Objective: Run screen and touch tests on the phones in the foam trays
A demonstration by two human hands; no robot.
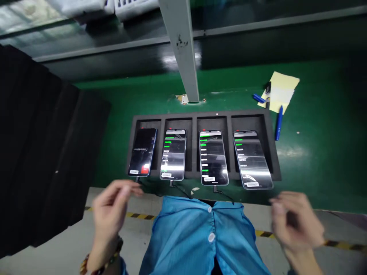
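My left hand (pixel 111 208) is closed, its fingers pressed together just below the leftmost phone (pixel 143 151); anything between them is hidden. That phone has a dark screen with a red patch, and a cable plug at its lower edge. My right hand (pixel 296 219), blurred, is curled in a pinch below the rightmost phone (pixel 252 158); what it holds, if anything, I cannot make out. Between them lie a second phone (pixel 173 154) and a third phone (pixel 213 158), both plugged in, with lists of green and white text. All rest in a black foam tray (pixel 195 145).
The green table (pixel 309 172) carries yellow paper (pixel 282 89) and a blue pen (pixel 279 124) at the right. A grey post (pixel 183 49) rises behind the tray. Stacked black foam (pixel 43 152) fills the left side. White baskets (pixel 86 7) stand on a shelf above.
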